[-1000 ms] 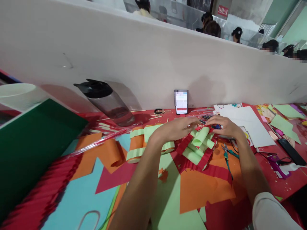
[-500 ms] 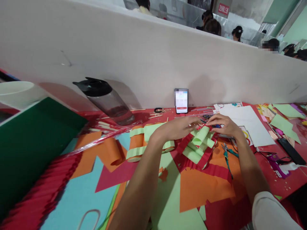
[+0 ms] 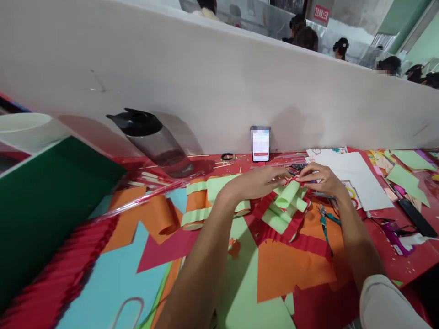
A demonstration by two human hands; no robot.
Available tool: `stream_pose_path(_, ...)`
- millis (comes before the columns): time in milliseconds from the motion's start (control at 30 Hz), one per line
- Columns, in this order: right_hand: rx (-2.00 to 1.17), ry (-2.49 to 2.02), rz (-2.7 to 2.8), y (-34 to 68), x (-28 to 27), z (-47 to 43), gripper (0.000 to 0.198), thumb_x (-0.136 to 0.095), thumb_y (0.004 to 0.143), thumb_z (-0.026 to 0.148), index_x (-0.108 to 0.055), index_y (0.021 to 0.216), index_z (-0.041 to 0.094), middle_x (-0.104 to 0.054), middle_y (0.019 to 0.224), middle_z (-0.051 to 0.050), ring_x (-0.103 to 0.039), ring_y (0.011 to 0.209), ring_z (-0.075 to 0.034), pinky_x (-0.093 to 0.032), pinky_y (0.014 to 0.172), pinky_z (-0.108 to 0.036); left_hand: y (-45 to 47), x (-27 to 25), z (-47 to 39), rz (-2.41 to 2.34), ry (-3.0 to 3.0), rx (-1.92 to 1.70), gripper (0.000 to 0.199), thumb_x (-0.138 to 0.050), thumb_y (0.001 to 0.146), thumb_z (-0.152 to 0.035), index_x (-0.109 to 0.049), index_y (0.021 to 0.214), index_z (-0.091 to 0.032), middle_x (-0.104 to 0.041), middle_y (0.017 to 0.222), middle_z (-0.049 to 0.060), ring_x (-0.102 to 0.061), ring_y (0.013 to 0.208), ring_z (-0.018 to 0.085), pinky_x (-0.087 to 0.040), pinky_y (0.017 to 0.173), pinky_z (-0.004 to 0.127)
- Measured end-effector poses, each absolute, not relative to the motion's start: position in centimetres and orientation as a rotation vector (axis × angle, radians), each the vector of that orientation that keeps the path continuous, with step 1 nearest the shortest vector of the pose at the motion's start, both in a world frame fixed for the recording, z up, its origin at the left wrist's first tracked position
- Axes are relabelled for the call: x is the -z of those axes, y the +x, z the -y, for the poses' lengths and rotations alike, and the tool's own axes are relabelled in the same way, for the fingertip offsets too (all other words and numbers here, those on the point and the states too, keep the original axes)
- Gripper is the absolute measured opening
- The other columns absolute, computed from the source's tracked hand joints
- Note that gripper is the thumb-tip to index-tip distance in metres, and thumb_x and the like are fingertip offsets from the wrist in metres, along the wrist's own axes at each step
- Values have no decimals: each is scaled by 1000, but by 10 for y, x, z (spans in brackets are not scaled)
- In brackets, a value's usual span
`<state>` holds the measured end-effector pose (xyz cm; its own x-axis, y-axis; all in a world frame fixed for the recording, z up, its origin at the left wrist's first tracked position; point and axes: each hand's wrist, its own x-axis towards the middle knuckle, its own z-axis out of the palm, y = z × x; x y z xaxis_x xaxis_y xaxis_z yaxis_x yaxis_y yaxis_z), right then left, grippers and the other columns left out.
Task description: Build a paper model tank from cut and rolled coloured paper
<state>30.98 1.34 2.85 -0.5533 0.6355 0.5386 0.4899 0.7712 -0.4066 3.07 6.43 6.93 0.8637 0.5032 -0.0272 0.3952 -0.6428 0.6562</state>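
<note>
Between my hands lies a paper craft (image 3: 278, 220) of light green paper rolls edged with red crepe-like strips. My left hand (image 3: 265, 180) is at its far left corner, fingers bent against the far end; their tips are partly hidden. From the far right, my right hand (image 3: 319, 178) pinches a small red bit at the top end of the uppermost green roll (image 3: 288, 194). Underneath, a pleated red strip (image 3: 313, 245) sticks out over an orange sheet (image 3: 295, 272). Pliers with teal handles (image 3: 324, 224) rest just right of the craft.
Left of my forearm are orange rolls with green bands (image 3: 196, 205), coloured sheets and a dark green board (image 3: 61, 201). A water bottle (image 3: 157, 146) and a lit phone (image 3: 260, 145) stand by the white partition (image 3: 206, 87). White paper (image 3: 356, 178) and a black phone (image 3: 416, 217) lie right.
The view has shifted very slightly. Both hands stay at the far end of the paper craft, with only tiny finger movement.
</note>
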Motion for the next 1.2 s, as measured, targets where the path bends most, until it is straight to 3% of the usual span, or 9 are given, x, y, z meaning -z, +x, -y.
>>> stream_pose_path(400, -294, -867, 2250, 312, -28, -14, 22, -73, 97, 24, -81, 116, 31, -75, 106, -6, -70, 96, -19, -59, 85, -37, 43, -56, -68, -529, 2252, -293, 36, -44, 104, -38, -61, 132, -23, -71, 132, 9, -69, 112, 25, -55, 89, 35)
stream_pose_path(600, -378, -988, 2247, 313, -34, -10, 45, -82, 88, 39, -73, 131, 32, -73, 118, -8, -69, 107, -25, -58, 96, -45, 45, -56, -66, -549, 2161, -378, 41, -46, 103, -38, -58, 139, -22, -68, 137, 11, -68, 114, 25, -56, 91, 36)
stream_pose_path(833, -427, -996, 2226, 312, -38, -7, 28, -81, 90, 34, -74, 117, 28, -75, 113, -7, -70, 107, -24, -56, 98, -45, 49, -53, -72, -411, 2089, -368, 34, -47, 101, -27, -64, 131, -22, -66, 140, 10, -69, 115, 24, -56, 92, 36)
stream_pose_path(1033, -481, -968, 2236, 313, -38, -8, 35, -85, 85, 38, -74, 117, 27, -74, 117, -7, -69, 111, -25, -55, 100, -45, 50, -55, -68, -544, 2119, -380, 36, -48, 101, -34, -63, 131, -20, -69, 135, 11, -70, 110, 26, -57, 88, 37)
stream_pose_path(1200, -418, -1004, 2258, 309, -40, -7, 21, -77, 94, 35, -78, 113, 27, -75, 112, -7, -70, 104, -23, -56, 96, -43, 53, -57, -65, -602, 2205, -374, 34, -47, 101, -34, -65, 125, -19, -72, 128, 11, -70, 106, 25, -55, 87, 36)
